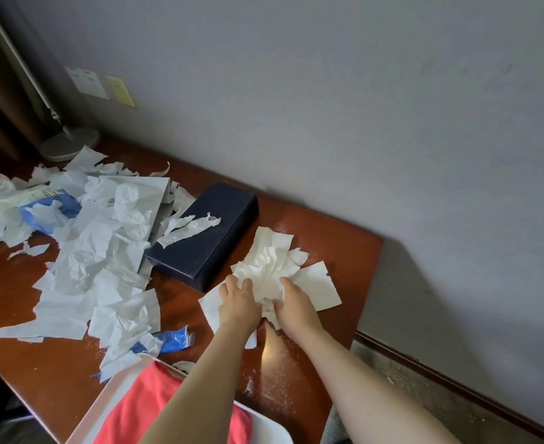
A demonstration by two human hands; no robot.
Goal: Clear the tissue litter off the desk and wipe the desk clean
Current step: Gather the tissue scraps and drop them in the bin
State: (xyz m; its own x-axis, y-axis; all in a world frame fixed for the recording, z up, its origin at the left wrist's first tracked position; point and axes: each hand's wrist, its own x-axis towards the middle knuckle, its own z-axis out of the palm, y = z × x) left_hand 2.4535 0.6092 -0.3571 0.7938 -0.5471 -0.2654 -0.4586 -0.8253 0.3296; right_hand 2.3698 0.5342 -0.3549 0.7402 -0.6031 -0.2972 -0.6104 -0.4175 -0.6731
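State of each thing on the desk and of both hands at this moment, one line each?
left hand: fingers gripping tissue wad
right hand: gripping same wad
tissue wad: crumpled, on desk
tissue litter: scattered, uncollected
dark box: closed, torn strip on top
desk: dusty with crumbs

Both forearms bare, reaching forward side by side, palms down. Left hand grips tissue, fingers curled into it. Right hand close beside, fingers curled, bunching same tissue against worktop.
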